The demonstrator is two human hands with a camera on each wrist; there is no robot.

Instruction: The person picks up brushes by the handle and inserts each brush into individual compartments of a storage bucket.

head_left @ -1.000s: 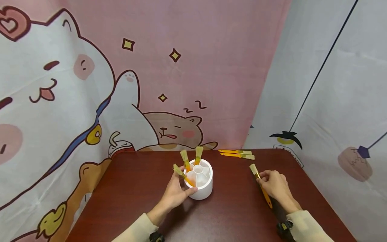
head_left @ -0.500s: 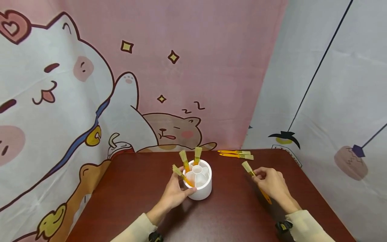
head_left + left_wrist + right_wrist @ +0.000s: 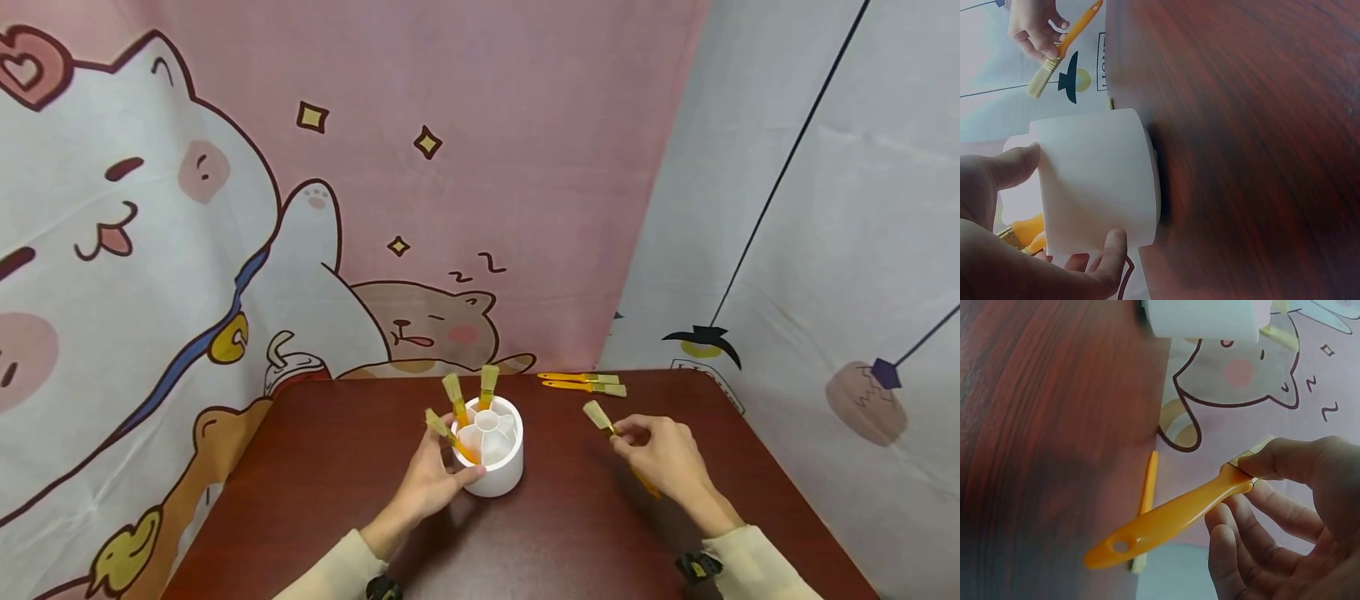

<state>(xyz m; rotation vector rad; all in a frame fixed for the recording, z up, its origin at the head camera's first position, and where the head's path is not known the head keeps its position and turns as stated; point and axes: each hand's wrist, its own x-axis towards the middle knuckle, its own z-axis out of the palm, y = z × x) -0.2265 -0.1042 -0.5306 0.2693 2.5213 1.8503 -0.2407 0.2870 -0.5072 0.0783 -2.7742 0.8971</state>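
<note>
A white round holder (image 3: 504, 479) with divided compartments stands on the table. Three paintbrushes lean in its left and back compartments, bristles up, including a front one (image 3: 438, 422). My left hand (image 3: 429, 487) grips the holder's left side, thumb at the rim; in the left wrist view its fingers (image 3: 1113, 259) wrap the white wall. To the right of the holder, my right hand (image 3: 667, 458) pinches another paintbrush (image 3: 1172, 515) near its metal collar. That brush is raised off the table, its bristles (image 3: 597, 417) pointing up and left, its orange handle slanting down.
Two more orange-handled paintbrushes, one of them the nearer brush (image 3: 585, 387), lie side by side at the back edge of the dark red-brown table (image 3: 337, 467). Behind and beside the table hangs a printed cloth (image 3: 562, 167) with cartoon cats.
The right hand has lifted its paintbrush and carried it left toward the holder. My left hand keeps its grip on the holder, which has stayed in place.
</note>
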